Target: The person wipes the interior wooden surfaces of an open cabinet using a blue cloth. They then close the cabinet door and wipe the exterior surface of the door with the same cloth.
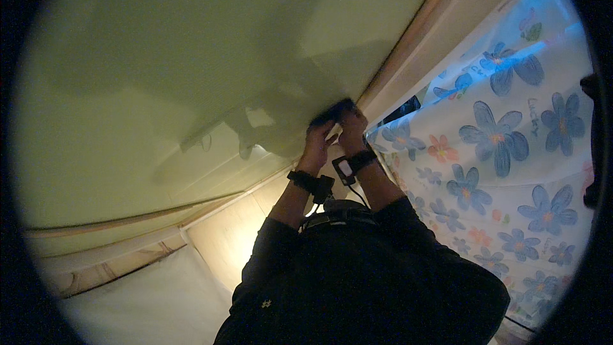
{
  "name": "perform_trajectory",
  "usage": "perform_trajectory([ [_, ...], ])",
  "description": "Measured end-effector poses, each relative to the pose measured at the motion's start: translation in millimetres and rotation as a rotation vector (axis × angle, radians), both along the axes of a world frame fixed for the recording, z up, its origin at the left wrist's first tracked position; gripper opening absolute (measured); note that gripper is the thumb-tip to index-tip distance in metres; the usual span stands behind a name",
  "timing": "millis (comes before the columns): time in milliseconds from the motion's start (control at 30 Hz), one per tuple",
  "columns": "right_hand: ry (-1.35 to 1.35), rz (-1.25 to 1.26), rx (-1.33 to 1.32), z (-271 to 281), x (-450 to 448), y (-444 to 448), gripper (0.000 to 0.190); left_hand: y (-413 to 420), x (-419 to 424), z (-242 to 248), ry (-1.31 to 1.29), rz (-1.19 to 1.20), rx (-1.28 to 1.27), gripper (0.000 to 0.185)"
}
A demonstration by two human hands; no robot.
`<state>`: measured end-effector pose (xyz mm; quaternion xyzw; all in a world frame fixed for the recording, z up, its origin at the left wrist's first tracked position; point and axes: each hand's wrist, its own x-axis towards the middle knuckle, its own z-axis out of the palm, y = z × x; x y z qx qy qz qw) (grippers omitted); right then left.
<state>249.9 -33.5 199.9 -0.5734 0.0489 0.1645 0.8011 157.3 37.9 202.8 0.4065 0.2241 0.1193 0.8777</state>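
My left hand (316, 146) and my right hand (353, 127) are close together at the middle of the view. Between their fingertips is a small dark object (330, 112), which both hands appear to grip. It is blurred and in shadow, so I cannot tell what it is. Behind it spreads a broad plain green surface (143, 57), on which shadows fall. My left wrist wears a black strap with a small box (323, 189). A similar strap with a pale-faced device (344, 168) circles the right wrist, and a cable runs down from it.
To the right hangs a white curtain (498, 139) printed with blue and pink flowers. A long pale beam (421, 33) runs between it and the green surface. Light glows on a cream panel (230, 235) at lower left, beside a white sheet-like surface (153, 297).
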Motion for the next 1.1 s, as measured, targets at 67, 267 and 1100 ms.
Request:
perform_trajectory([
  [67, -0.121, -0.090, -0.005, 70.6, 1.4, -5.1, 0.021, -14.5, 16.9, 54.9, -0.048, 0.005, 0.036, 0.030],
  [267, -0.507, -0.401, -0.153, 72.1, 1.9, 6.0, 0.040, -11.9, 34.2, 110.2, 0.078, -0.092, 0.805, 0.033],
  [1100, -0.312, -0.661, -0.194, -9.2, -49.7, 75.4, 0.041, 73.0, -86.2, 190.6, -0.287, -0.072, 1.872, 0.026],
])
